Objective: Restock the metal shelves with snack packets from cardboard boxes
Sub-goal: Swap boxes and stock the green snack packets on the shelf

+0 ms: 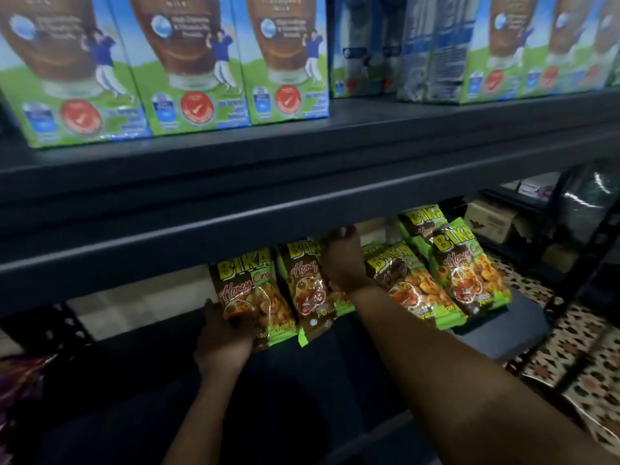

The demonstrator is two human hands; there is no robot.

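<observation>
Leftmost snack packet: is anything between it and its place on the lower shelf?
Nothing visible. The left hand already holds the leftmost snack packet upright on the lower shelf, beside the next packet in the row. The right hand reaches behind that one, under the upper shelf's edge.

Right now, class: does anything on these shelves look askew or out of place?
Yes. The snack packets on the lower shelf lean at different angles and overlap. The milk cartons above stand upright.

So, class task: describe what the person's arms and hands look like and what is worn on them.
Both forearms are bare, with no sleeves in view. The left hand and right hand wear no gloves, and no rings, watch or bands show, though the picture is dim and blurred.
</observation>
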